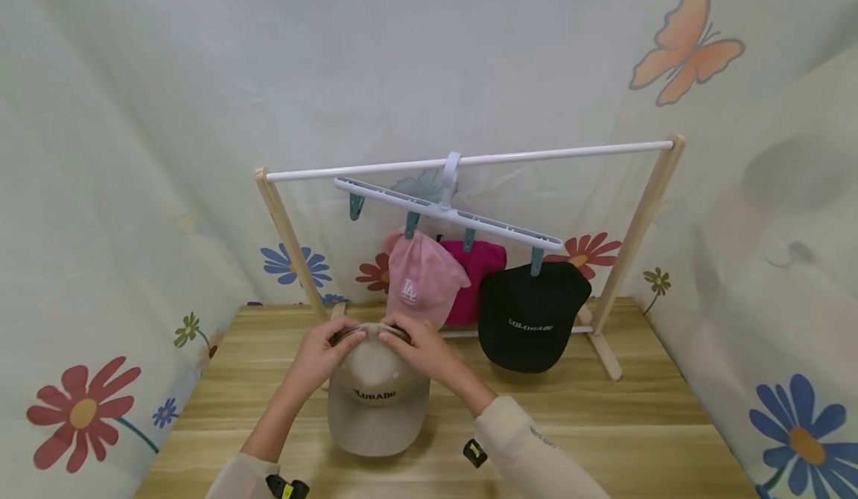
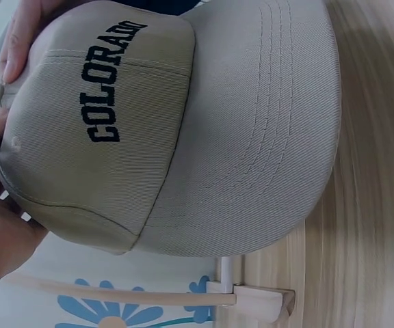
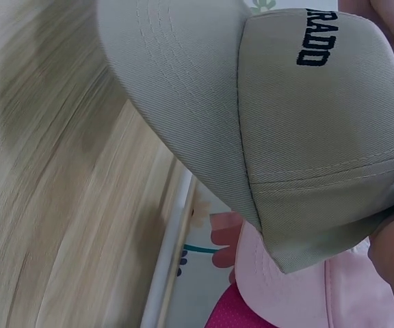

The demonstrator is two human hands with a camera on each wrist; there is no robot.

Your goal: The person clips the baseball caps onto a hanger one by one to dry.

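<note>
A beige baseball cap (image 1: 378,409) with dark COLORADO lettering hangs brim-down between my two hands, in front of the rack. My left hand (image 1: 323,356) pinches the top of its crown on the left side, thumb in front and fingers behind. On the right side of the crown, my right hand (image 1: 425,350) pinches in the same way. Both wrist views show the cap's front panel and stitched brim close up. Behind it a white hanger (image 1: 429,207) with green clips holds a pink cap (image 1: 425,275), a magenta cap (image 1: 484,268) and a black cap (image 1: 532,320).
A wooden rack with a white rod (image 1: 570,154) carries the tilted hanger and stands at the back of the wood-grain table (image 1: 603,439). The leftmost green clip (image 1: 356,206) hangs with nothing in it. Flower-printed curtains (image 1: 134,186) enclose the table.
</note>
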